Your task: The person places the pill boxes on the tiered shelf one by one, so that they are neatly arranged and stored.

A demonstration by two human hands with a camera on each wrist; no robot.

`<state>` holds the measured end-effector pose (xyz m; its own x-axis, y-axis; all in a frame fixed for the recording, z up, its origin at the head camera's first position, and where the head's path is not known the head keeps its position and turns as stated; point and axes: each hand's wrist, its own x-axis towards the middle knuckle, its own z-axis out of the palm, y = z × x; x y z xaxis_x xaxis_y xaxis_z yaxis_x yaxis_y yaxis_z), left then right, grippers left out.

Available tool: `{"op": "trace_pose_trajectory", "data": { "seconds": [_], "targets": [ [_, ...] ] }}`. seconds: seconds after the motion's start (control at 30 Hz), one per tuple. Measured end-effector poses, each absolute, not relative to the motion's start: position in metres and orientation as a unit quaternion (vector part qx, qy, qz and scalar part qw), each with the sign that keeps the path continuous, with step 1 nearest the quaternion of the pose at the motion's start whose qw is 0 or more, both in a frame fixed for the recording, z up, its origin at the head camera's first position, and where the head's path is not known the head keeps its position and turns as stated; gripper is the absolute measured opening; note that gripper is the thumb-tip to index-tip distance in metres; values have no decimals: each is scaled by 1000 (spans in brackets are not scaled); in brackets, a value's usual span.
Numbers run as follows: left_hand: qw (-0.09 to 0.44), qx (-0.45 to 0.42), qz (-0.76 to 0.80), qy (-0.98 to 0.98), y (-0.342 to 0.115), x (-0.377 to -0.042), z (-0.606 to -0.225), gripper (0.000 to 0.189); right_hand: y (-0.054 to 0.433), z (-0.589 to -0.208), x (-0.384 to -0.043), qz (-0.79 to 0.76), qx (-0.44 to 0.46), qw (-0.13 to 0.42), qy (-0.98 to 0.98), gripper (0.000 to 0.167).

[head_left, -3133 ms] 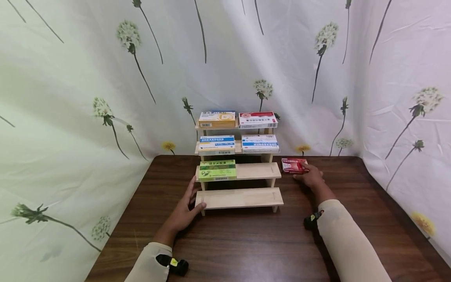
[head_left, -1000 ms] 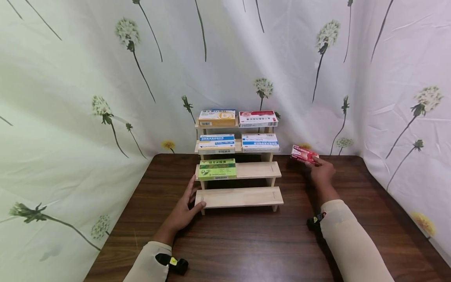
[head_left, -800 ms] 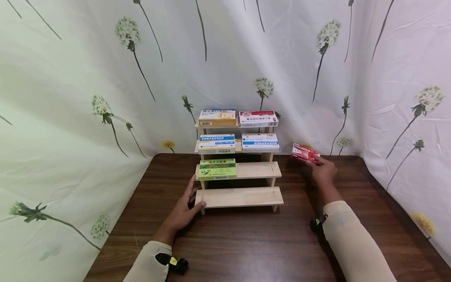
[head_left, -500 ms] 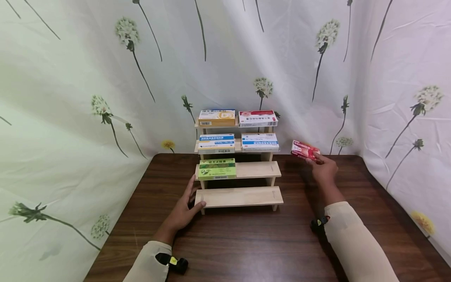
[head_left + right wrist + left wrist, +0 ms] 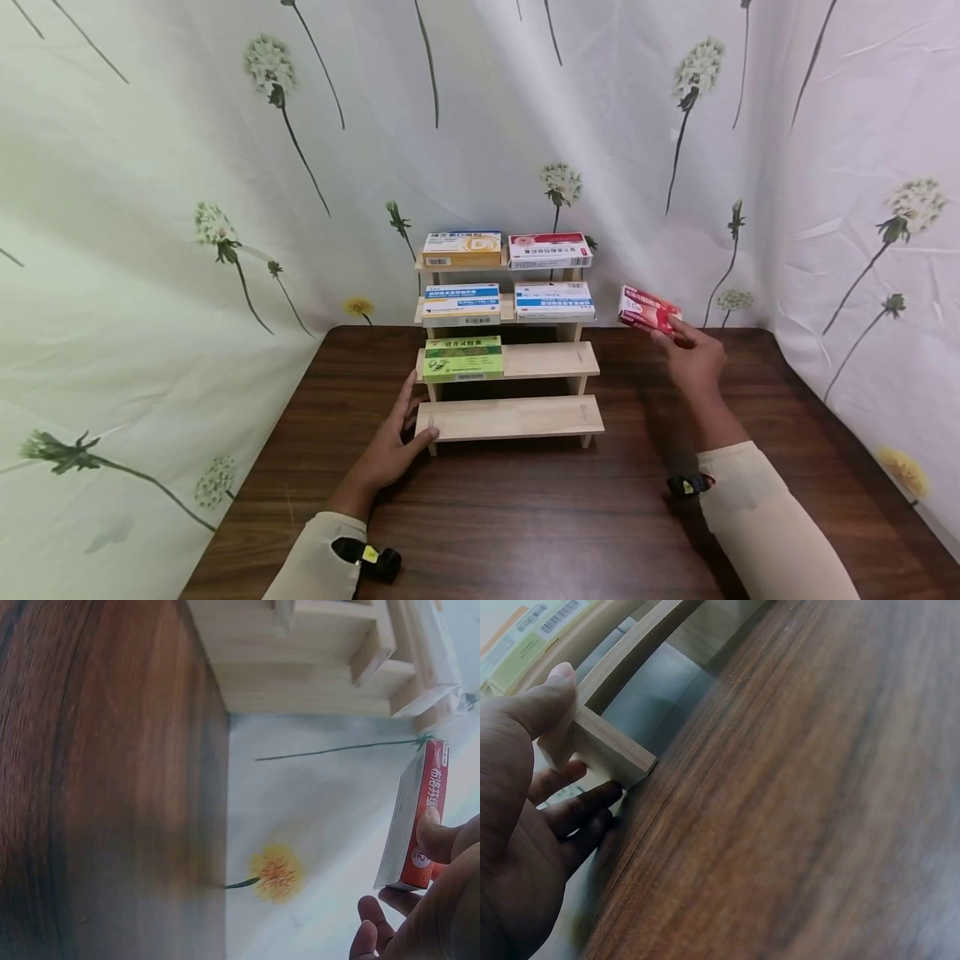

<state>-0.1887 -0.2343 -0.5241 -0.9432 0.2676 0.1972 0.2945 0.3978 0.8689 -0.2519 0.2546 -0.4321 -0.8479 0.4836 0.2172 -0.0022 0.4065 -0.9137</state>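
In the head view my right hand (image 5: 694, 360) pinches a red and white medicine box (image 5: 649, 310) between thumb and fingers. It holds the box tilted in the air, right of a stepped wooden display rack (image 5: 510, 418). The right wrist view shows the thumb on the red face of the medicine box (image 5: 430, 796). My left hand (image 5: 388, 450) rests at the left end of the rack, its thumb on the lowest shelf and its other fingers extended along the side. In the left wrist view the fingertips touch near the rack's front leg (image 5: 615, 748).
On the rack stand a yellow box (image 5: 462, 249), a red and white box (image 5: 550, 252), two blue and white boxes (image 5: 461, 306) and a green box (image 5: 463, 359). A dark wooden table (image 5: 495, 517) lies beneath; a flowered curtain (image 5: 480, 108) hangs behind.
My right hand has taken the red medicine box from the table, lifted it and tilted its face up, drifting slightly right. My left hand has stayed on the rack.
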Motion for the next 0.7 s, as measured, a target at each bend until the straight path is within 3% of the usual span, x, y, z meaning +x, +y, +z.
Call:
{"op": "trace_pose_trajectory", "data": {
  "seconds": [0.7],
  "targets": [
    [14, -168, -530, -831, -234, -187, -523, 101, 222, -396, -211, 501, -73, 300, -808, 50]
  ]
}}
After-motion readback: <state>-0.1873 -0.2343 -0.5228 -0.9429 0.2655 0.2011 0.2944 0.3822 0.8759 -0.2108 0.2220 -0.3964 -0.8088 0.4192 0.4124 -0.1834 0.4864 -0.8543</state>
